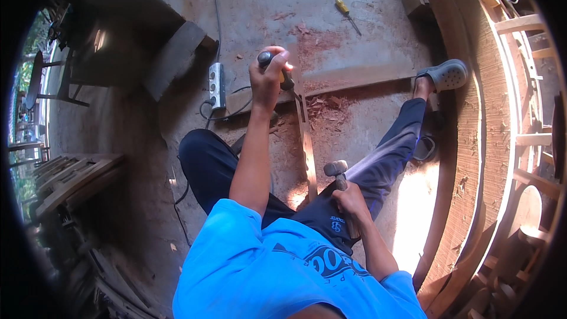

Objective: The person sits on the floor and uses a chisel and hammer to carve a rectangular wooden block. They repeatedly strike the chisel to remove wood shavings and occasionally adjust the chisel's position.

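My left hand (267, 82) is wrapped round the handle of a chisel (287, 84), dark with a bit of yellow. Its blade points down to the upper part of a narrow wooden piece (308, 156) with slots cut in it. That piece runs from between my legs away to the far side. My right hand (351, 198) rests near my thigh, closed round the handle of a hammer (335, 168). The grey hammer head stands up above the fist, apart from the wood and the chisel. Where the blade tip touches is too small to tell.
Reddish wood shavings (331, 109) lie beside the wooden piece. A yellow-handled screwdriver (342, 7) lies on the floor farther off. At the left are a white power strip (217, 85) with cables and a wooden block (180, 53). Long thick timber (472, 159) lines the right side.
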Action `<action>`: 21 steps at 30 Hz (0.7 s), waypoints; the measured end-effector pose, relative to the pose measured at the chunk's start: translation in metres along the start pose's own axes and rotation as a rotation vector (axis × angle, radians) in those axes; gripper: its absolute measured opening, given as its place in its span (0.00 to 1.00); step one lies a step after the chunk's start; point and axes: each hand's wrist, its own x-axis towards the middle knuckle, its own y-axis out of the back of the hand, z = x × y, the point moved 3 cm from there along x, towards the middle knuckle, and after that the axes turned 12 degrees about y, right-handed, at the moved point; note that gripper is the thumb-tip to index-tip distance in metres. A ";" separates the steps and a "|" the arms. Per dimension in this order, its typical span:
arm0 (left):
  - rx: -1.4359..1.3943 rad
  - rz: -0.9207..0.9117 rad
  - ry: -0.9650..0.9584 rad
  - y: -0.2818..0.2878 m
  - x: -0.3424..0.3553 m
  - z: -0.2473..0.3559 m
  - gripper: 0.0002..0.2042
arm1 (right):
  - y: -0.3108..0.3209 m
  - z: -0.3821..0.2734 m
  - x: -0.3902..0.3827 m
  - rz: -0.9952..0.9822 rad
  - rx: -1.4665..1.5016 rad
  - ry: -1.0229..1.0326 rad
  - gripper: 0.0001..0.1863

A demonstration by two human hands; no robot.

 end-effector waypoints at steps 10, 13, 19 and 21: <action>0.158 -0.103 -0.042 -0.012 0.009 -0.033 0.07 | 0.004 -0.008 -0.006 0.022 0.049 0.039 0.06; 0.232 -0.137 -0.023 -0.022 0.012 -0.041 0.07 | 0.016 -0.042 -0.015 0.052 -0.014 0.080 0.06; 0.339 -0.185 -0.079 -0.035 0.008 -0.060 0.10 | 0.078 -0.165 -0.053 0.268 -0.058 0.463 0.08; 0.349 -0.189 -0.090 -0.033 0.006 -0.062 0.10 | 0.109 -0.213 -0.076 0.333 -0.032 0.714 0.10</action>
